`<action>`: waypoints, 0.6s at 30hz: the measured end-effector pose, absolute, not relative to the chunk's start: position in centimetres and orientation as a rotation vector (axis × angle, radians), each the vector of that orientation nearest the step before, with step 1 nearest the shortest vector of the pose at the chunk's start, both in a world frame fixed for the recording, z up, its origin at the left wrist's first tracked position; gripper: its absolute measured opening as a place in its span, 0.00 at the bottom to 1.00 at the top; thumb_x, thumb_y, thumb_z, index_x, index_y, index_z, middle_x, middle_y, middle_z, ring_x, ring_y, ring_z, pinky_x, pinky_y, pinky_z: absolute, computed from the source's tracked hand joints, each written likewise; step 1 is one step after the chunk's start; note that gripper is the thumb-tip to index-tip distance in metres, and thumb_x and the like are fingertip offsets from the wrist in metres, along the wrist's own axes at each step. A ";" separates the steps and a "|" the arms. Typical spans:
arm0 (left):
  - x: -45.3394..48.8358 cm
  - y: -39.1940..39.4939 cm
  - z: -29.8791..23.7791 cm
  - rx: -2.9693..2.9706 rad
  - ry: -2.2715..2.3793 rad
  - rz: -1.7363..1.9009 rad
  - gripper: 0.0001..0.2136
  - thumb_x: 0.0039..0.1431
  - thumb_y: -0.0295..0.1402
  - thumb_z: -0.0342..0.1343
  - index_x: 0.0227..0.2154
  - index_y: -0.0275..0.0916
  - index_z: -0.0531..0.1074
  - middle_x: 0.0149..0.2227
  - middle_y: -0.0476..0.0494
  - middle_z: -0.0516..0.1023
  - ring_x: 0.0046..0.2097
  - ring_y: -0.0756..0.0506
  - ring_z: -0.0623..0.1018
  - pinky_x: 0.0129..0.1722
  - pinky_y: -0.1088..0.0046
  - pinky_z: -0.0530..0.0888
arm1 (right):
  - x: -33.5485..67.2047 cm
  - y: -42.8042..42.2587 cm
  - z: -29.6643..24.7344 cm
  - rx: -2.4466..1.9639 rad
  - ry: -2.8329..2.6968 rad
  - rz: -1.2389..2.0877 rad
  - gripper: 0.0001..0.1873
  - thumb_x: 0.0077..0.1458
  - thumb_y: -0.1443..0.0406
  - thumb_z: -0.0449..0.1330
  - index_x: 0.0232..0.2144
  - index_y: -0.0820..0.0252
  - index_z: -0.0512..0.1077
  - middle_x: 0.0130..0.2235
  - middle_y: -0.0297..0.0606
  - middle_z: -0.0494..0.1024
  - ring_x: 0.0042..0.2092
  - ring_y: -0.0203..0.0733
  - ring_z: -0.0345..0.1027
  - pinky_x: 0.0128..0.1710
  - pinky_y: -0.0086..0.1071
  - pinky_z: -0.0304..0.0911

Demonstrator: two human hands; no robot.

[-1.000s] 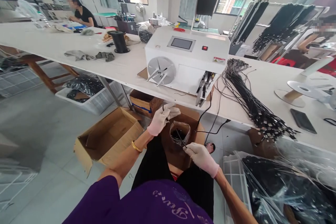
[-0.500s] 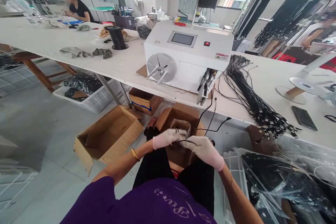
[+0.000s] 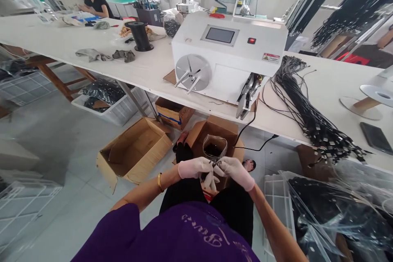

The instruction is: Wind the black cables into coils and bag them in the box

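Note:
My left hand (image 3: pixel 196 168), in a white glove with a pink cuff, is closed in a pinch above my lap. Beside it my right hand (image 3: pixel 236 170), gloved alike, is closed too. Between their fingertips is a small dark piece of black cable (image 3: pixel 215 163), mostly covered by the fingers. Just beyond the hands a clear plastic bag (image 3: pixel 226 147) with dark contents stands in a cardboard box (image 3: pixel 196 133) on the floor.
Ahead on the long table (image 3: pixel 153 69) stands a white winding machine (image 3: pixel 190 37) with a round disc. Right of it lie a bundle of black cables (image 3: pixel 302 102), a phone (image 3: pixel 376 137) and a spool (image 3: pixel 365 102). An open carton (image 3: pixel 135 147) is at left, a bagged crate (image 3: pixel 279 204) at right.
My hands have drawn closer together, and the cable that ran between them is now mostly hidden by fingers. A thin cable dangling by the table edge no longer shows. The view has shifted slightly.

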State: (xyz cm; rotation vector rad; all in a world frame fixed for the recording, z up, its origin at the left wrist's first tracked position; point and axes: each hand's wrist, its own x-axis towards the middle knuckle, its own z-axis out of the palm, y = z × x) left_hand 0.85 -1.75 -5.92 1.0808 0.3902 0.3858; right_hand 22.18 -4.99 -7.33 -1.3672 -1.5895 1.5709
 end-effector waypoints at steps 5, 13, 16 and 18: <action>1.3 0.3 -4.2 0.819 0.474 1.002 0.24 0.59 0.47 0.52 0.51 0.34 0.68 0.28 0.44 0.78 0.45 0.41 0.78 0.51 0.63 0.67 | 21.2 -7.0 -7.6 -1.512 -1.822 1.290 0.22 0.63 0.54 0.46 0.45 0.61 0.72 0.24 0.35 0.71 0.27 0.39 0.64 0.28 0.32 0.59; 4.7 2.2 -4.3 1.599 0.664 0.444 0.14 0.57 0.41 0.55 0.24 0.36 0.68 0.21 0.48 0.73 0.25 0.52 0.70 0.30 0.75 0.66 | 23.1 -1.7 1.4 -1.590 -2.796 -0.161 0.12 0.60 0.64 0.54 0.29 0.58 0.75 0.33 0.43 0.76 0.38 0.48 0.67 0.39 0.39 0.53; 5.0 1.6 -3.6 1.367 0.485 0.403 0.17 0.59 0.47 0.52 0.25 0.37 0.64 0.16 0.54 0.67 0.21 0.53 0.69 0.32 0.74 0.69 | 23.8 -1.6 2.6 -1.604 -2.684 -0.143 0.13 0.59 0.61 0.55 0.26 0.56 0.76 0.32 0.42 0.76 0.40 0.48 0.65 0.40 0.40 0.52; 5.2 1.4 -2.9 1.184 0.492 0.486 0.18 0.56 0.48 0.54 0.24 0.37 0.64 0.12 0.57 0.61 0.19 0.53 0.68 0.36 0.70 0.71 | 23.8 -1.8 2.5 -1.636 -2.469 0.084 0.14 0.60 0.61 0.54 0.27 0.56 0.77 0.32 0.40 0.76 0.39 0.45 0.66 0.40 0.37 0.55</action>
